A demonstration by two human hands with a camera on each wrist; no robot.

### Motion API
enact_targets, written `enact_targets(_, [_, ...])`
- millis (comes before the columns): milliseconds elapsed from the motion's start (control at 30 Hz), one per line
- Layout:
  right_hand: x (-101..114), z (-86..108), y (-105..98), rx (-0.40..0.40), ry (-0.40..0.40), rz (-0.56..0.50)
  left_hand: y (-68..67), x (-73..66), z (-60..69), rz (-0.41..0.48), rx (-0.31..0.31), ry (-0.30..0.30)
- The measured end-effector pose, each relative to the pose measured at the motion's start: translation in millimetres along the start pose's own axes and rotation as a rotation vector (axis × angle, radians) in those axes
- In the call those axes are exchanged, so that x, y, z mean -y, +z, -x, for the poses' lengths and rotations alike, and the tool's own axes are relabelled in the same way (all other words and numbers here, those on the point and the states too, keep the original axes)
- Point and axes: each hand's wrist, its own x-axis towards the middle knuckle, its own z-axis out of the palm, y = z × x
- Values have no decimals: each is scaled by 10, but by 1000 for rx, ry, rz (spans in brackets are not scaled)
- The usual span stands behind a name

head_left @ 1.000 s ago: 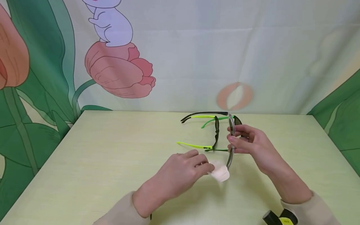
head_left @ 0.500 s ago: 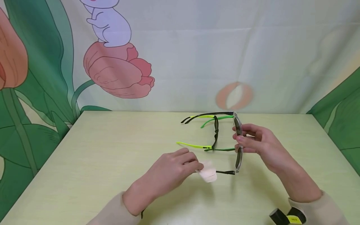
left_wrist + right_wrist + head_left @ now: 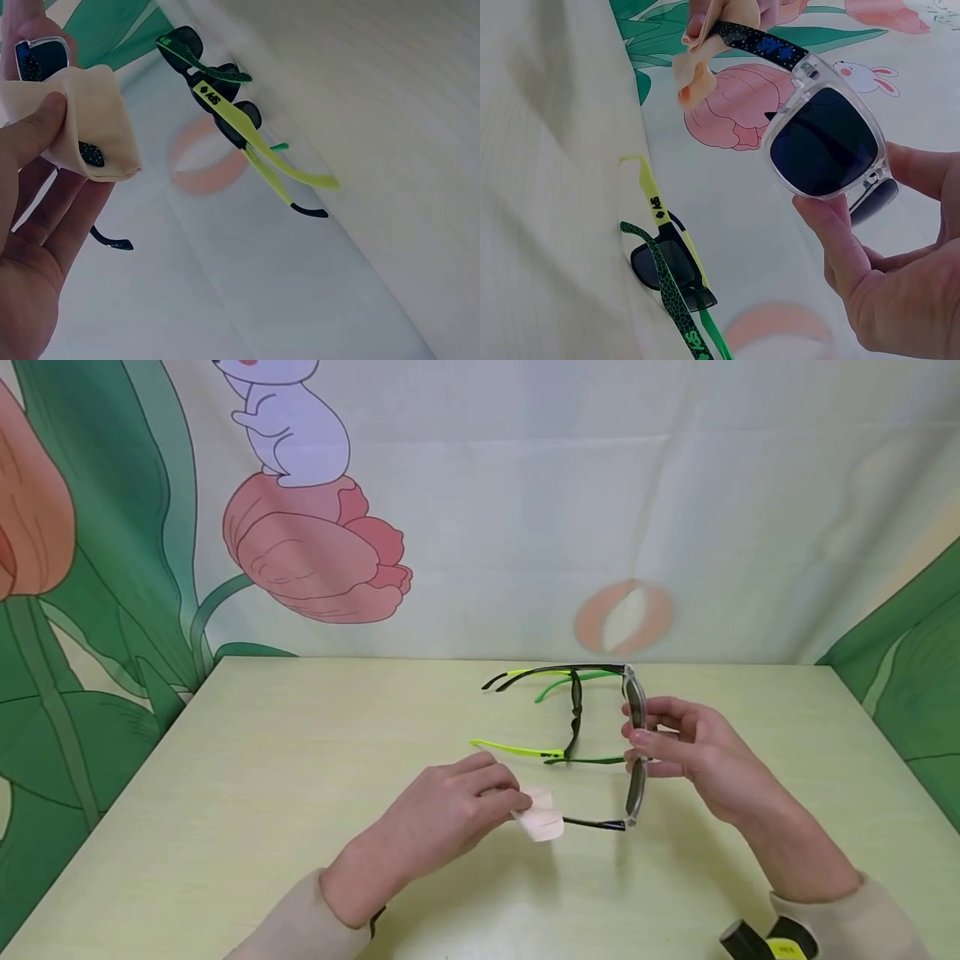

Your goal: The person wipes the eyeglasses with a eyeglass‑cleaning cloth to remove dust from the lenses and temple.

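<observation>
My right hand (image 3: 708,760) grips the sunglasses (image 3: 825,142) at the bridge, thumb on one side and fingers on the other. They have a clear frame, dark lenses and speckled black temples, both unfolded and pointing left. A pale peach cloth (image 3: 543,820) is pinched by my left hand (image 3: 450,814) around the nearer temple. In the left wrist view, the cloth (image 3: 105,124) is folded over that temple, whose tip (image 3: 91,154) shows at the cloth's edge. Some of my left fingers are behind the cloth.
Behind the held pair, yellow-armed sunglasses (image 3: 525,749) and green-armed sunglasses (image 3: 676,307) stand on the pale wooden table (image 3: 262,760), temples unfolded. A printed cloth backdrop (image 3: 487,527) hangs along the table's far edge. Part of a black-and-yellow device (image 3: 750,941) shows by the right sleeve.
The sunglasses have turned to show both lenses and shifted slightly right with the right hand. My left hand and the cloth have slid left along the nearer temple, away from the frame.
</observation>
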Motion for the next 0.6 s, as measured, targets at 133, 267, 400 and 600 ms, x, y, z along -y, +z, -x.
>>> enact_targets(133, [5, -1, 41, -22, 19, -3, 8, -3, -6, -36, 3, 24])
enact_targets(267, [5, -4, 85, -35, 23, 8, 22, -31, -25, -72, 10, 45])
enact_targets(400, [20, -5, 149, -50, 16, 6, 47, -73, -51, -109, 13, 59])
enact_targets(600, [20, -21, 236, -68, 19, -9, 79, -134, -94, -118, 17, 52])
